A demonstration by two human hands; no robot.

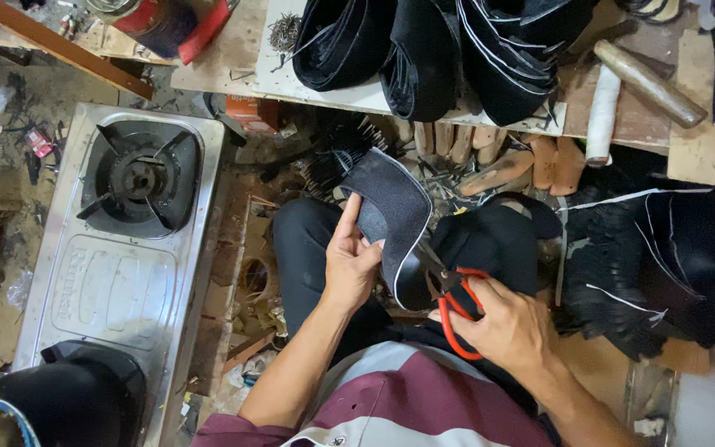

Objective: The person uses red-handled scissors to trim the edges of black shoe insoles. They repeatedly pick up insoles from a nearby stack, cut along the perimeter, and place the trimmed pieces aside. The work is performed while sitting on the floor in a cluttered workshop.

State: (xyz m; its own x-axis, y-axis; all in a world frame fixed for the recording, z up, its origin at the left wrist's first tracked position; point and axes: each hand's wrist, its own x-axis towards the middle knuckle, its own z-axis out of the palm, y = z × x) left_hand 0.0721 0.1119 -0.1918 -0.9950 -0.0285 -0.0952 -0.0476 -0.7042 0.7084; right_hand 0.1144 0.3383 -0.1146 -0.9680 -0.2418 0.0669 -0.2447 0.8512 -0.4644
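Nearest the camera, the right hand (506, 327) gripped a pair of red-handled scissors (454, 302), its fingers threaded through the loops and closed around them. The blades met the lower edge of a curved piece of dark fabric with a pale trim (395, 215); whether they were parted or closed could not be told.

Just left of it, the left hand (349, 261) held that fabric upright over the lap, thumb on the near face and fingers wrapped round the back, pinching it firmly. The piece stood between the two hands, above the dark trousers (299, 248).

The risk lay in how close the left thumb sat to the cutting line: a slip of the blades or a sag of the floppy piece could nick skin or wander into the trim. The piece was held by one side only, so it could twist as the scissors bit.

To the left stood a steel gas stove (117, 248). To the right lay a heap of black scraps (647, 265). Farther off, the desk (217, 58) carried a row of finished black pieces (432, 50) and a wooden-handled tool (647, 83).
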